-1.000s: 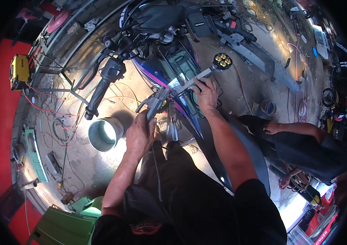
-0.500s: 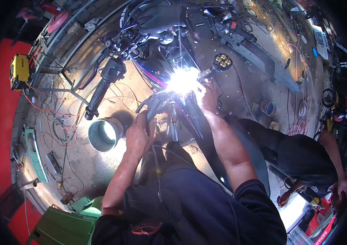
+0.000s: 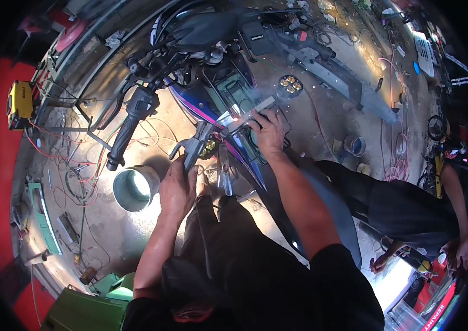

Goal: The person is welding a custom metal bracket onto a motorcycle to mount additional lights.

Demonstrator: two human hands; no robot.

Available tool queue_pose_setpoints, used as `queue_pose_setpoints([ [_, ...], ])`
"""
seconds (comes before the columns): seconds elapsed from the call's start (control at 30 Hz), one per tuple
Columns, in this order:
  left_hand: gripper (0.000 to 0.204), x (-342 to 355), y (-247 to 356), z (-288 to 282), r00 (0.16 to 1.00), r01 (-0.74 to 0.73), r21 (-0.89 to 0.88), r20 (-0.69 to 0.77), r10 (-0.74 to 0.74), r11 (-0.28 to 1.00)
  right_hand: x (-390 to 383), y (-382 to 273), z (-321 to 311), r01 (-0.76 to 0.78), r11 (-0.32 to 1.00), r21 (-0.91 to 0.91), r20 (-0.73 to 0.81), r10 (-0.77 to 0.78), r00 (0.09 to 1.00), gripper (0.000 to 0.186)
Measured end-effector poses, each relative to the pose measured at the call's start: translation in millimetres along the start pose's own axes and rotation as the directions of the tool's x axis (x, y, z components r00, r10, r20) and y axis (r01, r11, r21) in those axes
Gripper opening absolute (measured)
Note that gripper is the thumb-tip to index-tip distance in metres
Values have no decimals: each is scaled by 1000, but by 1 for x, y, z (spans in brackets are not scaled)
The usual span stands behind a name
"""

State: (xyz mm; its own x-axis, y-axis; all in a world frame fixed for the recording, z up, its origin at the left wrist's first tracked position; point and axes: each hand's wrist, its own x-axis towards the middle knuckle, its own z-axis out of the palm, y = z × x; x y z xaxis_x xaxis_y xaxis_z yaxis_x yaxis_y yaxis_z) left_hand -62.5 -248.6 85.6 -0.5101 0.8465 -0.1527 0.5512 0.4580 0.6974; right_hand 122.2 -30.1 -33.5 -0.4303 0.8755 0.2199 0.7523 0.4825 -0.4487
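Across the front of a motorcycle (image 3: 192,102) lies a flat metal bar (image 3: 266,103) with a round multi-lens lamp (image 3: 290,86) at its right end. My right hand (image 3: 269,132) grips this bar from above, fingers curled over its edge. A small orange glow shows on the metal just left of those fingers. My left hand (image 3: 178,190) is closed round a grey welding electrode holder (image 3: 194,148), whose head points up toward the bar. A second round lamp (image 3: 209,148) sits beside the holder. Pliers-like metal handles (image 3: 224,174) hang below the bar.
The handlebar grip (image 3: 121,140) juts out at left above a metal bucket (image 3: 135,188). Cables (image 3: 85,176) tangle over the floor, near a yellow machine (image 3: 20,105). Another person (image 3: 410,212) is close at right. A green plastic chair (image 3: 82,309) stands lower left.
The bright welding arc has gone out, leaving a small glow and thin smoke. My left hand and the holder have lowered slightly; my right hand has shifted a little left on the bar.
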Motion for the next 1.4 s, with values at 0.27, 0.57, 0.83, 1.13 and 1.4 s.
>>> queue_pose_setpoints([
  [0.27, 39, 5, 10, -3, 996, 40, 27, 80, -42, 999, 2, 0, -3, -14, 1000, 5, 15, 14, 1000, 36],
  [0.57, 39, 4, 0, 2, 999, -17, 79, 48, 13, 997, 1, 4, 0, 4, 1000, 19, -26, -4, 1000, 36],
  [0.83, 39, 4, 0, 2, 998, -9, 91, 66, 3, 996, 2, 5, 0, 38, 999, 36, -41, -36, 999, 36],
  [1.13, 39, 7, 2, 2, 996, -14, 101, 90, 5, 995, 2, 7, 1, 53, 997, 48, -47, -50, 998, 35],
  [1.4, 40, 8, 4, 4, 995, -17, 94, 97, 8, 995, 3, 15, 7, 17, 998, 55, -41, -15, 999, 32],
])
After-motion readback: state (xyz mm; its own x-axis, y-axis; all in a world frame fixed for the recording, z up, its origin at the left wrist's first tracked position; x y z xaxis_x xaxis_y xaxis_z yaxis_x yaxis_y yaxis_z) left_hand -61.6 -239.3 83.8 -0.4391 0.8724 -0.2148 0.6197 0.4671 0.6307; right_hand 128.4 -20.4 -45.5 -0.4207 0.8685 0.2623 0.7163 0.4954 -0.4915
